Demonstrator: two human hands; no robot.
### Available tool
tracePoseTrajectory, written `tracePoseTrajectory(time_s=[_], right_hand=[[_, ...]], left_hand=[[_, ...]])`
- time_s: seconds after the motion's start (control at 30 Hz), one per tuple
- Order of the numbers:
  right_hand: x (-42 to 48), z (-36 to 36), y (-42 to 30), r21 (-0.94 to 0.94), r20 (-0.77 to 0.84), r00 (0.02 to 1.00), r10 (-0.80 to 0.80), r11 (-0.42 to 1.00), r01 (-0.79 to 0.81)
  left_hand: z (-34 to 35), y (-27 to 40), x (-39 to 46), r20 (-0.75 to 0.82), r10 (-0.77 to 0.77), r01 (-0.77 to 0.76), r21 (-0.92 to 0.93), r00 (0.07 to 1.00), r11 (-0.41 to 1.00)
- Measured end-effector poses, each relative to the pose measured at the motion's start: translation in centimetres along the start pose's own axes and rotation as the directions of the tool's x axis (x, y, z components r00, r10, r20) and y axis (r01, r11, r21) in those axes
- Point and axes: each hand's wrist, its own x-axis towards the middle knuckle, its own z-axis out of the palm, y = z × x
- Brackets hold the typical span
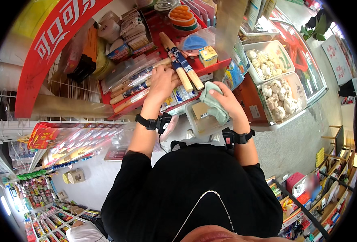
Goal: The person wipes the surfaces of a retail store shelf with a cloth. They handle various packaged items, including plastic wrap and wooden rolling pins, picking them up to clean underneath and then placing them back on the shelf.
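My left hand point(162, 81) reaches onto a red shelf tray point(118, 113), its fingers bent over the right ends of several wooden rolling pins point(130, 89) with dark printed wrappers. Whether the fingers grip a pin is hidden under the hand. Two more rolling pins point(184, 65) lie side by side at a slant, just right of that hand. A folded pale green cloth point(213, 101) is pinched in my right hand point(229, 101), in front of the tray's edge. Small blue-and-white boxes point(178, 94) sit below the rolling pins, partly covered.
A yellow light-bulb box point(208, 56), an orange heart-shaped mould point(182, 15) and toothpick packs point(133, 28) share the shelf. Garlic fills white bins point(282, 99) at right. Below the cloth stands a clear plastic bin point(196, 121). A person point(86, 231) is at lower left.
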Motion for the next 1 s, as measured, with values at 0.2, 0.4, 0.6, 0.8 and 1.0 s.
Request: tracePoseTrajectory(time_s=[0.2,0.4,0.6,0.8,1.0], right_hand=[[0.9,0.7,0.5,-0.025,0.02,0.997,-0.076,0.997,0.077],[1.4,-0.5,2.2,0.096,-0.108,0.993,0.043,0.995,-0.033],[0.5,-2.2,0.8,0.341,0.066,0.99,0.124,0.93,-0.139],[-1.2,-1.7,-3.0,0.29,0.486,0.872,0.064,0.929,-0.23],[-2.4,1.0,-4.3,0.513,0.423,0.906,-0.014,0.828,-0.226]], left_hand=[[-1.5,0.3,0.2,0.01,-0.076,0.077,-0.168,0.997,0.983],[-6.0,1.2,-1.6,-0.215,-0.033,-0.013,-0.21,0.976,0.978],[-12.0,3.3,-5.7,-0.576,-0.193,-0.087,-0.421,0.794,0.903],[-14.7,4.7,-11.4,-0.736,-0.373,-0.515,-0.668,0.565,0.538],[-12.4,6.0,-15.5,-0.591,-0.488,-0.609,-0.78,0.642,0.144]])
